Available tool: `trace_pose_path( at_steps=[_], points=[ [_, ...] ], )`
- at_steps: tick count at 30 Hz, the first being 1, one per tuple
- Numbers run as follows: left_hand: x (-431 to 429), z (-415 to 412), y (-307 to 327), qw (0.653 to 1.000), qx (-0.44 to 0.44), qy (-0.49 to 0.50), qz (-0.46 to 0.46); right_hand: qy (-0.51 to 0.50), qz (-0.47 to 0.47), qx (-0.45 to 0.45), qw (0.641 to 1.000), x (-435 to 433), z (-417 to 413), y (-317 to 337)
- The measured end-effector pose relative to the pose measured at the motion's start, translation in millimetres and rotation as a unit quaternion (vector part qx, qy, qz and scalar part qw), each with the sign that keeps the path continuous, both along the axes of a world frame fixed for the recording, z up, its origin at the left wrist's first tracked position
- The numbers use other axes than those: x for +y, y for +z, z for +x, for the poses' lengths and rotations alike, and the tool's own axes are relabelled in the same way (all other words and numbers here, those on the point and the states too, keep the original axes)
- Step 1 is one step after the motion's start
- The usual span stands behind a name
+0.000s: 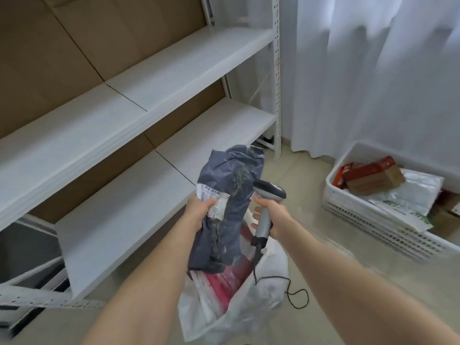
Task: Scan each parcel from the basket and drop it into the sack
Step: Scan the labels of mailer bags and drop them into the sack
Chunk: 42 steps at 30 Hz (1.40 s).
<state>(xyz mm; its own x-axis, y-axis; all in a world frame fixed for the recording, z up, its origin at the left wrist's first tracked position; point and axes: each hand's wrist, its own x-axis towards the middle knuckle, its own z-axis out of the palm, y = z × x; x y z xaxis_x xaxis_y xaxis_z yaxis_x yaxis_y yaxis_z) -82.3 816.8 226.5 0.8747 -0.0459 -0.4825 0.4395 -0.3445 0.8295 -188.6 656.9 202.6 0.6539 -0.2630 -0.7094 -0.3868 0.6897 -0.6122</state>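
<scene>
- Your left hand (pixel 199 213) grips the grey parcel (pixel 232 192). The thumb is on top, pinching the white label (pixel 214 200), and the fingers are curled under the bag's left edge about mid-length.
- Your right hand (pixel 270 220) is wrapped round the scanner (pixel 264 215) handle, just right of the parcel. Fingertips show on the handle's left side. The scanner head sits above your knuckles, close to the bag's right edge.
- Handling: it's a poly mailer, crumpled and sagging below your fingers. I read it as soft, light and limp, not fragile. The film looks slick, so a one-hand edge pinch could slip or let it fold.
- Grip point: the label-side edge works, but your thumb overlaps the label. The barcode strip shows just above the thumb. Slide the thumb lower so the code stays flat and readable.
- The sack (pixel 206 317) sits directly below both hands, mouth open. The parcel's lower end hangs over the mouth.
- Sack contents: a red-pink parcel (pixel 224 282) under your fingers. I can't tell whether there's more beneath it.
- The cable (pixel 296 295) drops from the scanner butt across the sack rim to the floor. It's a likely snag on the drop.
- The basket (pixel 373 229) is on the floor, well right of your right hand. It holds a red-brown carton (pixel 368 170), a white mailer (pixel 420 190) and a green-printed mailer (pixel 398 211), so there's more to scan.
- The shelves (pixel 149 95) are left of and beyond your left hand.
</scene>
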Motion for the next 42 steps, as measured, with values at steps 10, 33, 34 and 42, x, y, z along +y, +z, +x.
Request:
trace_pose_path(
  at_steps=[10, 33, 34, 42],
  points=[
    [100, 55, -151, 0.992, 0.096, -0.015, 0.077, -0.027, -0.042, 0.083, 0.995, 94, 27, -129],
    [69, 21, -368, 0.672, 0.049, -0.579, 0.459, -0.060, -0.057, 0.123, 0.989, 95, 31, -283],
    [71, 23, -379, 0.668, 0.069, -0.580, 0.461, -0.059, -0.062, 0.127, 0.988, 92, 34, -291],
    [93, 34, -398, 0.674, 0.108, -0.551, 0.479, -0.095, -0.076, 0.137, 0.983, 96, 35, -313]
  ],
)
